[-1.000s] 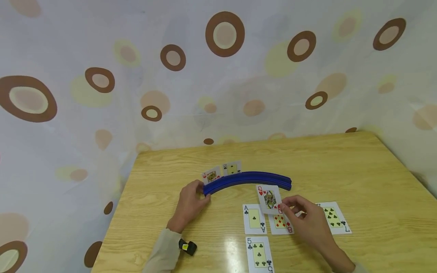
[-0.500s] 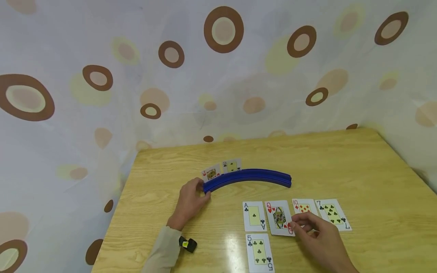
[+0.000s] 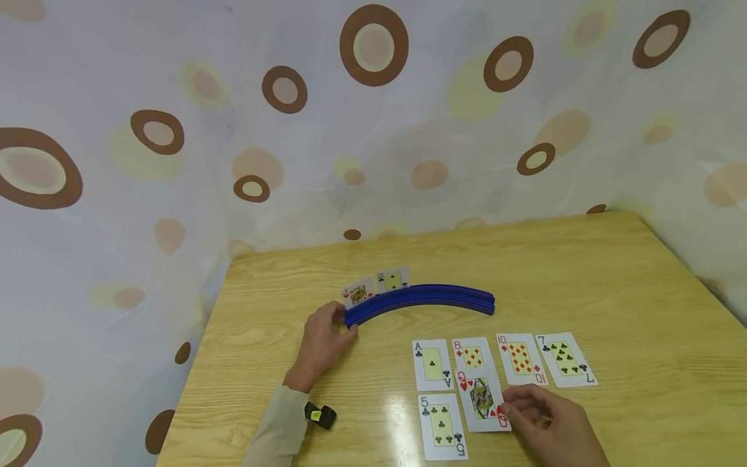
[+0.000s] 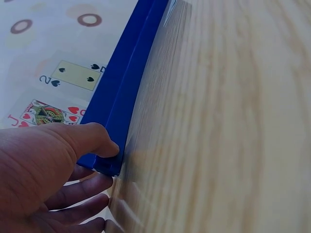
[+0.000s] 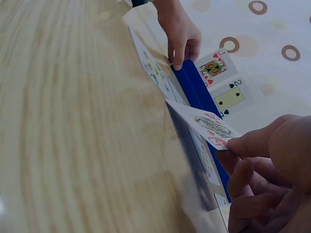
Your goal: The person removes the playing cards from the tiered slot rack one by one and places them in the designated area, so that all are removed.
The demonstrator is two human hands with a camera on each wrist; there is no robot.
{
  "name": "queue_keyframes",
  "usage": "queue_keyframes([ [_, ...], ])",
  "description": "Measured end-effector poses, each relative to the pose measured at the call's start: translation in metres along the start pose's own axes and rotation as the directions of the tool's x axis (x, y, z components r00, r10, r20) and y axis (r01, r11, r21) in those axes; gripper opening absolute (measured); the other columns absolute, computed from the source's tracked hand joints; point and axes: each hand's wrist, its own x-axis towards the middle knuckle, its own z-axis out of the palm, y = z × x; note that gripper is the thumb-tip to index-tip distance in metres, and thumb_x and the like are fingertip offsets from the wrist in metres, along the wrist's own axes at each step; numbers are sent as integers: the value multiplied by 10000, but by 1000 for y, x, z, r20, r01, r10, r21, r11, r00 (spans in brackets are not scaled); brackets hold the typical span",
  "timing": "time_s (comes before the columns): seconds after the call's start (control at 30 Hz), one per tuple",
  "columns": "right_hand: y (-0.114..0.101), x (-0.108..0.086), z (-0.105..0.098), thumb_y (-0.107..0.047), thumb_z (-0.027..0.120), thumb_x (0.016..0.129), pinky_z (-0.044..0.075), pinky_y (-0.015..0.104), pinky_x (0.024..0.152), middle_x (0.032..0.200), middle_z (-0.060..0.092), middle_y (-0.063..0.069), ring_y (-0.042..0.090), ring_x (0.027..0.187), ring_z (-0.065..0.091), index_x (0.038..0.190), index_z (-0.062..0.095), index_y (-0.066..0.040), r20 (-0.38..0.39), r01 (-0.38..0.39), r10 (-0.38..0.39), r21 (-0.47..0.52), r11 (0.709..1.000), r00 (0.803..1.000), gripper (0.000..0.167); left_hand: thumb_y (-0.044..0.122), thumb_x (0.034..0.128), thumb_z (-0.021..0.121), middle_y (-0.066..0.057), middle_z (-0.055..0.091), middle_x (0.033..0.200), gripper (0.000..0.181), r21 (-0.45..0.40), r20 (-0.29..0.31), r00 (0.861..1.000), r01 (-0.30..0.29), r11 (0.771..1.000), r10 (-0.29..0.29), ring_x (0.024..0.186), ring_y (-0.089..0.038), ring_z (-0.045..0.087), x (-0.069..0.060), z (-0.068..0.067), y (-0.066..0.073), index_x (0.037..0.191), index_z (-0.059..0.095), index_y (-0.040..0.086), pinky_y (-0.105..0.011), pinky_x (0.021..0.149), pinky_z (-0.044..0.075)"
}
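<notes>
A curved blue card holder [image 3: 420, 296] stands on the table, with a jack of hearts [image 3: 357, 293] and a two of spades [image 3: 393, 279] upright in its left part. My left hand [image 3: 321, 340] grips the holder's left end, thumb in front, as the left wrist view shows. Between thumb and fingers my right hand [image 3: 554, 421] pinches the lower right corner of a queen of hearts [image 3: 482, 398]. In the right wrist view the queen [image 5: 209, 127] is tilted, its held edge raised. It overlaps the lower part of the eight of diamonds [image 3: 471, 353].
Face up on the wooden table [image 3: 262, 279] lie an ace of clubs [image 3: 432, 364], a five of clubs [image 3: 442, 427] below it, a ten of diamonds [image 3: 521, 359] and a seven of clubs [image 3: 565, 359]. A patterned cloth [image 3: 315, 143] hangs behind.
My right hand has brought the queen down toward me, from above the row to below the eight, uncovering the eight's upper part and the ten. My left hand has stayed on the holder.
</notes>
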Motion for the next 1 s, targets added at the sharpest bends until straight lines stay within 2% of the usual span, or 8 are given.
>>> queue_keyframes([
  [0.2, 2, -3, -2, -161, 835, 958, 549, 216, 682, 960, 809, -17, 31, 709, 678, 1185, 796, -93, 51, -64, 65, -22, 998, 997, 240, 123, 941, 811, -135, 769, 1065, 321, -9, 5, 1000, 6, 1000, -6, 1005, -285, 708, -2, 0, 0, 1204, 705, -27, -541, 994, 550],
  [0.3, 4, -6, -2, -168, 844, 949, 500, 221, 627, 931, 797, -23, 47, 644, 610, 1171, 795, -97, 51, -78, 81, -47, 996, 995, 238, 126, 944, 814, -134, 771, 1066, 317, -19, 4, 1000, 16, 1000, -16, 1009, -285, 710, -2, 0, 0, 1206, 709, -19, -531, 1002, 549],
  [0.43, 6, -10, 1, -197, 854, 937, 432, 228, 571, 865, 755, -52, 75, 589, 529, 1111, 800, -136, 48, -116, 121, -83, 990, 992, 192, 114, 941, 816, -141, 772, 1058, 307, -2, -4, 1000, -5, 1000, 5, 994, -286, 714, -2, 1, 0, 1193, 710, -27, -526, 980, 558],
  [0.53, 8, -13, 4, -191, 859, 925, 424, 220, 564, 829, 732, -75, 66, 579, 519, 1066, 812, -166, 52, -108, 115, -112, 988, 992, 151, 109, 940, 817, -147, 772, 1062, 309, 3, -5, 1000, -11, 1000, 11, 993, -290, 716, -1, 0, 0, 1193, 708, -31, -526, 975, 563],
  [0.6, 10, -14, 4, -167, 863, 916, 426, 216, 565, 816, 730, -76, 53, 572, 514, 1047, 819, -170, 60, -76, 84, -126, 989, 995, 138, 106, 942, 815, -149, 771, 1067, 307, 3, -1, 1000, -8, 1000, 8, 996, -291, 715, 0, 0, 0, 1195, 707, -31, -529, 978, 563],
  [0.8, 12, -13, 2, -154, 861, 918, 407, 222, 563, 821, 718, -73, 61, 579, 491, 1068, 835, -169, 101, -66, 80, -132, 989, 992, 153, 114, 945, 818, -146, 769, 1075, 305, -3, 2, 1000, 6, 1000, -6, 1007, -291, 712, -1, -1, 2, 1194, 707, -23, -521, 994, 557],
  [1.0, 12, -14, 1, -142, 859, 920, 402, 220, 566, 810, 707, -75, 54, 577, 479, 1075, 843, -170, 104, -49, 63, -133, 990, 993, 159, 123, 946, 814, -145, 773, 1078, 310, -1, -7, 1000, 3, 1000, -3, 1002, -282, 722, -1, -1, 3, 1199, 708, -23, -521, 990, 564],
])
